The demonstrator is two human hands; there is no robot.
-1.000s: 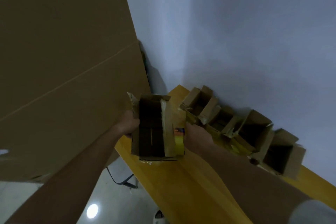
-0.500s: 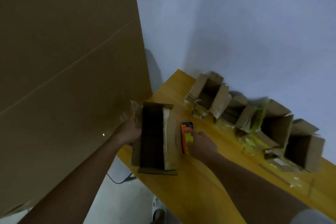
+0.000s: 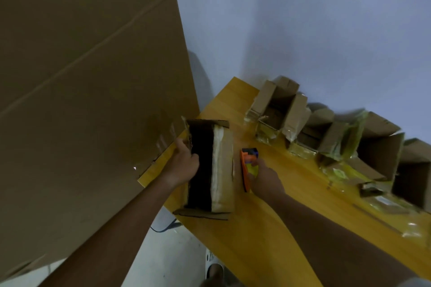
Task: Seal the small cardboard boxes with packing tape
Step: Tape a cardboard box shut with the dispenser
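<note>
A small open cardboard box rests on the yellow wooden table near its left edge, its dark inside facing up. My left hand grips the box's left wall, fingers curled over the rim. An orange tape dispenser with a yellow roll stands just right of the box. My right hand holds the dispenser from the right side.
Several more open small boxes with yellowish tape scraps line the wall at the back right. A very large cardboard sheet leans at the left, against the table's left edge. Floor, a cable and a shoe show below.
The box and dispenser have come down from in front of me onto the table. The dispenser now stands apart from the box's right side. The view has tilted down.
</note>
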